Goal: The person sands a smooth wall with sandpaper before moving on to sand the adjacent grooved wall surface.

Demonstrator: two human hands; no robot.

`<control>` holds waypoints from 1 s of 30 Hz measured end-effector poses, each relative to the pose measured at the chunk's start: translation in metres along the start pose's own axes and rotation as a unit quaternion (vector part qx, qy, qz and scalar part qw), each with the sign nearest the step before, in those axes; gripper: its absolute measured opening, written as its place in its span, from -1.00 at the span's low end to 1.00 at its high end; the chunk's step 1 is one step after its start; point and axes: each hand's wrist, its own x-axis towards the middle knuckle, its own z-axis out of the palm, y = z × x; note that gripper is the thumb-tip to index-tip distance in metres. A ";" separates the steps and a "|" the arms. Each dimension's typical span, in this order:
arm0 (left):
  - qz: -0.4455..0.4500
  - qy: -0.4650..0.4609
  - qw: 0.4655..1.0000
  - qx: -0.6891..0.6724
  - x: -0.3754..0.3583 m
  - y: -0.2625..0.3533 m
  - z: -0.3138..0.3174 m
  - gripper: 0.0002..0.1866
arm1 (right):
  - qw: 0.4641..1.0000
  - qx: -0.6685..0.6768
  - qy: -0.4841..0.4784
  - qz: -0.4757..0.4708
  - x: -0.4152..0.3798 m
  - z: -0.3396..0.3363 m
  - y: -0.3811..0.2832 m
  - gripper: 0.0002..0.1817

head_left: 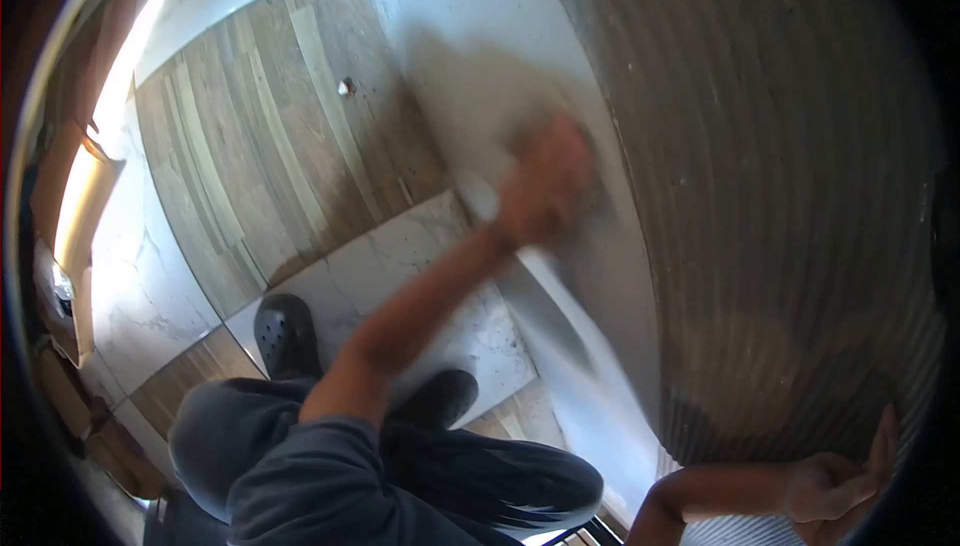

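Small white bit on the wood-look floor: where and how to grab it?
Probably a fingertip pinch on opposite sides, coming down from above. The small white bit is compact, lies on the flat wood-look floor and shows no handle; nothing covers it. Too small to tell its exact shape, so I can't pick a best pair of edges.

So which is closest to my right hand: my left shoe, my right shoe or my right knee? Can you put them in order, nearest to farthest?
Looking from your right hand:
1. Right knee, low in the middle, on the hand's side.
2. Right shoe, on the floor past that knee.
3. Left shoe, on the floor, farther left.
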 end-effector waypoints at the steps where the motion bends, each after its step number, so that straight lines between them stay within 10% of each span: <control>1: -0.091 -0.027 0.995 -0.013 0.002 -0.006 -0.005 -0.51 | 1.000 0.003 -0.015 -0.005 0.001 -0.001 -0.001 -0.50; 3: -0.370 -0.090 0.922 -0.065 0.035 -0.014 -0.021 -0.50 | 1.000 0.001 -0.017 -0.002 -0.002 0.000 0.000 -0.49; 4: -0.353 -0.025 0.933 -0.069 0.036 -0.003 -0.018 -0.53 | 1.000 0.021 -0.007 -0.008 -0.005 0.000 -0.002 -0.50; 8: 0.189 0.246 0.934 0.179 -0.054 -0.006 0.070 -0.59 | 1.000 -0.012 -0.007 -0.018 0.004 0.011 -0.016 -0.55; 10: 0.279 0.013 0.959 -0.041 -0.031 0.020 0.012 -0.58 | 0.999 0.021 -0.005 -0.025 0.008 0.013 -0.015 -0.57; 16: -0.185 0.036 0.981 -0.045 -0.027 -0.009 0.004 -0.49 | 1.000 0.013 0.011 -0.015 0.017 0.020 -0.027 -0.62; 18: -0.102 0.057 0.992 0.039 -0.078 0.002 0.029 -0.45 | 0.999 0.021 0.004 -0.034 0.017 0.021 -0.029 -0.63; 19: 0.002 0.001 0.947 0.321 -0.120 -0.025 0.043 -0.43 | 0.999 0.025 0.002 -0.036 0.019 0.023 -0.031 -0.63; 20: 0.084 -0.090 0.789 0.602 -0.155 -0.088 0.051 -0.41 | 0.999 0.028 -0.003 -0.023 0.020 0.024 -0.033 -0.64; 22: 0.060 0.004 0.995 0.077 -0.083 -0.017 0.017 -0.36 | 0.999 0.027 -0.013 -0.025 0.022 0.022 -0.028 -0.65; 24: -0.232 0.038 0.962 -0.138 -0.045 -0.019 -0.003 -0.40 | 0.994 0.097 -0.004 -0.054 0.015 0.019 -0.023 -0.66; 28: -0.488 -0.023 0.854 -0.177 -0.048 -0.011 -0.009 -0.39 | 0.999 0.038 0.023 -0.015 0.018 0.024 -0.036 -0.68; 30: 0.020 0.110 0.993 0.042 -0.100 0.028 0.034 -0.33 | 0.998 0.044 -0.004 -0.036 0.020 0.023 -0.034 -0.68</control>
